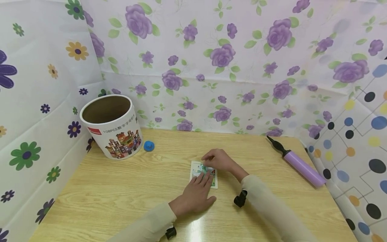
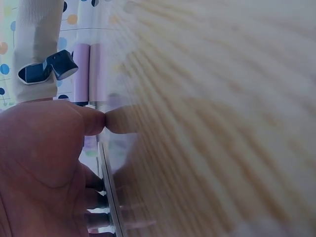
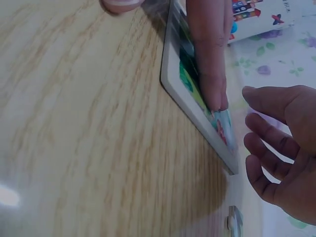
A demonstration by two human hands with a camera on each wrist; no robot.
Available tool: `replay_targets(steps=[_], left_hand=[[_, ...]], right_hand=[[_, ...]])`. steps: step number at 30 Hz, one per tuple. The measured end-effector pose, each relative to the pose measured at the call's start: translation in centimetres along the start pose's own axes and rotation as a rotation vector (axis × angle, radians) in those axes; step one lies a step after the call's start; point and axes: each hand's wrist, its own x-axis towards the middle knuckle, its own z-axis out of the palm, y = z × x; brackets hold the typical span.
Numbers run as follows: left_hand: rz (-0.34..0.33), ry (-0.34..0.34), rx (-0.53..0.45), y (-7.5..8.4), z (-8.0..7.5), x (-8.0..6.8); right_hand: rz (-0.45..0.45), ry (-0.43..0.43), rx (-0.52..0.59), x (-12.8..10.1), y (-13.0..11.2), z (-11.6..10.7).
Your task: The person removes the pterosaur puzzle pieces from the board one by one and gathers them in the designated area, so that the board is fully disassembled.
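White-bordered picture board [image 1: 197, 167]: middle of the tabletop [image 1: 127, 185], in from both side edges | my left grip [image 1: 196, 196]: fingers straight, resting on its face | my right grip [image 1: 220, 160]: loosely curled, nothing visible in it, near the board's far side | I judge it light, stiff, slightly slippery; best held by opposite rims

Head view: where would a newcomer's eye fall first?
Probably the big white bucket in the far left corner of the table. Then the purple pump lying at the right, and the small picture board near the middle, with the left hand resting on it and the right hand at its far right corner.
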Motion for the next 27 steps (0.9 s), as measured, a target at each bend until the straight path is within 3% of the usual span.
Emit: replay_targets(steps=[7, 16, 27], left_hand=[[0.007, -0.016, -0.002, -0.2, 0.4, 0.3], [-0.006, -0.038, 0.02, 0.0, 0.0, 0.1], [0.002, -0.018, 0.013, -0.2, 0.1, 0.0]], right_hand=[[-0.05, -0.043, 0.004, 0.3, 0.2, 0.5], [-0.04, -0.081, -0.019, 0.8, 0.3, 0.9], [-0.067, -0.082, -0.071, 1.2, 0.5, 1.6]])
